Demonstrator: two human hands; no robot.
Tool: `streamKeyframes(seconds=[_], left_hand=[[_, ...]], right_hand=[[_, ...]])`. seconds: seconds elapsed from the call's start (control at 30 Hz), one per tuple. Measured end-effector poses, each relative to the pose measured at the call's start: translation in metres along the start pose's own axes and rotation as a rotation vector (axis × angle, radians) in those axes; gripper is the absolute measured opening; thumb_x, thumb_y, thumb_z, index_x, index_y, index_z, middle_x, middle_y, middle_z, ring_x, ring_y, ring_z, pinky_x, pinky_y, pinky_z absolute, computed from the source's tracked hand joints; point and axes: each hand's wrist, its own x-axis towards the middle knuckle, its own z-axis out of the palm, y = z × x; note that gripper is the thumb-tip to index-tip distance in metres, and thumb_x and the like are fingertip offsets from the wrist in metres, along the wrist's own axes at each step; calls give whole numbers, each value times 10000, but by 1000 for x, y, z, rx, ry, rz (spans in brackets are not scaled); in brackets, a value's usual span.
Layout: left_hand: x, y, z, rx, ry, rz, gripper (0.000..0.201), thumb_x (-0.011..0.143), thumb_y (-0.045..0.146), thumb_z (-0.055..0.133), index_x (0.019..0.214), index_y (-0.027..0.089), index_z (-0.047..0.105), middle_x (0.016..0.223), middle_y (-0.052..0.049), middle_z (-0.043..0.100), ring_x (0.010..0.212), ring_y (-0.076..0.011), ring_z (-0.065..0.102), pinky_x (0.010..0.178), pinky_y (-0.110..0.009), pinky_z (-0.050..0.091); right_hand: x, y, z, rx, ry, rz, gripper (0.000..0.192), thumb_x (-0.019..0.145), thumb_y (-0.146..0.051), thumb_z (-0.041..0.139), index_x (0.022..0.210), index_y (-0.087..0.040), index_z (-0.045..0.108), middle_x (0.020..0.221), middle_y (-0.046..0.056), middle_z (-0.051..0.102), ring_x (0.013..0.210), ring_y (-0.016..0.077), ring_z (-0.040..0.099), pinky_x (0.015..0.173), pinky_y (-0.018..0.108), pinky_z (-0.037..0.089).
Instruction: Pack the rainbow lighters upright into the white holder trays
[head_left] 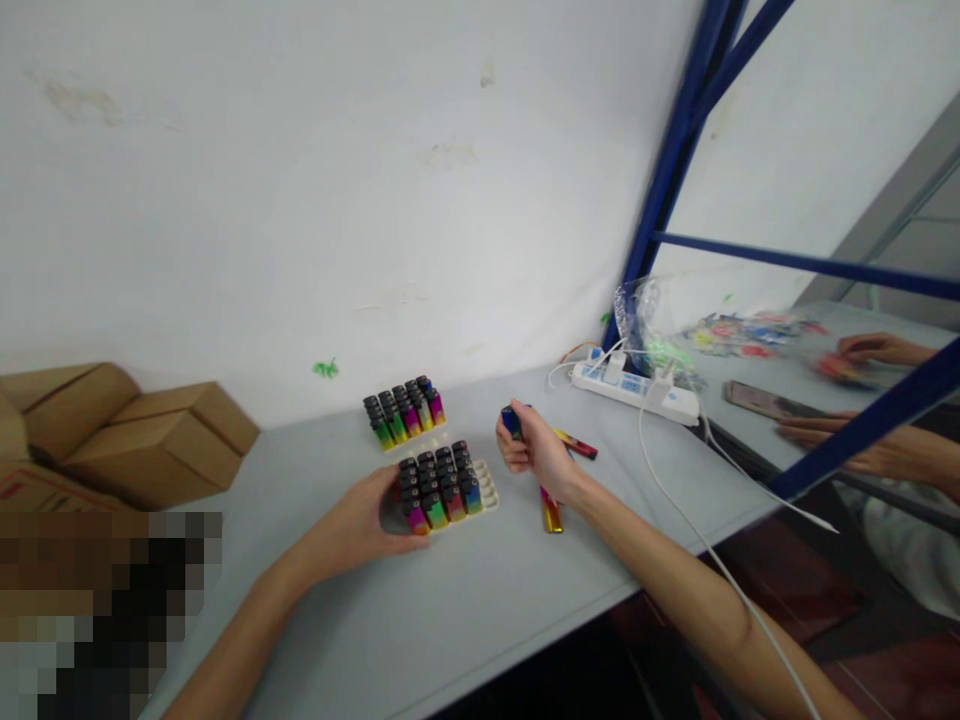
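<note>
My left hand [373,520] is wrapped round the left end of a white plastic tray [489,488]. Rows of upright lighters [442,500] with black tops and shiny coloured bodies fill most of it; the pockets at its right end are bare. To the right of the tray, my right hand [544,455] is closed round a dark blue lighter [512,421], mostly hidden by the fingers. Under and beside that hand, loose lighters lie on the table: a yellow and purple lighter [553,516] and a red and yellow lighter [579,444].
A second group of upright lighters [405,412] stands behind, near the wall. Cardboard boxes [157,440] are at left. A white power strip [637,390] with trailing cables lies by a blue metal frame [652,200]. Beyond it, another person's hands [877,350] work near a phone [772,400].
</note>
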Motion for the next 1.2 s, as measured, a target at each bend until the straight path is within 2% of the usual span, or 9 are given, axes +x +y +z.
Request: streamKeyframes(seconds=[0.1,0.23,0.5,0.67,0.73,0.8,0.97,1.07,1.2], left_hand=[[1,-1,0,10,-6,-7,519,641,498,891,1010,196,687,1041,-78,787,919,-312,715,810,-391,597],[2,-6,2,3,-16,-9,541,648,519,893,1031,203,678,1053,-84,787,931,-310,715,825,-393,599],[1,-6,1,7,-27,-16,571,660,503,888,1085,184,678,1145,-104,788,1025,-341,723,915,-428,594],[1,-3,0,7,-28,-10,568,663,514,890,1082,189,687,1105,-99,791,976,-326,721,870,-420,604],[1,-3,0,14,-24,-11,545,666,509,882,1058,188,685,1071,-94,789,934,-317,717,833,-411,601],[1,-4,0,14,-22,-6,548,667,505,880,1062,181,682,1080,-99,785,951,-324,717,846,-415,596],[1,-7,1,12,-30,-4,574,668,528,881,1073,174,679,1115,-113,784,990,-344,717,881,-435,595],[1,-7,0,6,-39,-10,571,673,528,879,1078,180,676,1098,-106,790,964,-337,724,853,-425,604],[1,-5,-1,-17,-30,8,587,668,503,890,1115,185,682,1164,-117,794,1033,-348,732,925,-440,605]], right_hand=[[0,3,-1,-25,32,-7,428,875,-608,448,663,-251,344,568,-103,182,506,94,85,477,254,89],[0,6,0,-53,62,-12,364,867,-535,398,646,-254,326,561,-102,169,504,93,47,474,254,74],[-3,3,6,-93,74,8,325,885,-465,379,647,-248,341,558,-92,185,514,103,71,474,243,109],[-1,2,6,-60,59,11,440,933,-577,419,659,-235,385,569,-95,193,515,98,82,485,241,103],[0,0,6,-32,43,-8,505,944,-667,461,721,-214,485,600,-88,246,520,95,145,492,232,143],[1,-1,4,1,26,-55,520,948,-697,513,852,-194,599,666,-63,349,552,101,260,515,230,245],[1,-1,-5,-121,20,-179,447,937,-596,694,1107,-184,717,818,-15,507,723,129,492,680,269,465],[1,3,-10,-244,5,-222,423,907,-555,764,1124,-193,738,912,4,629,807,140,612,820,306,540],[6,10,-15,-303,59,-264,412,807,-488,871,1059,-187,745,1036,51,762,921,189,726,935,358,577]])
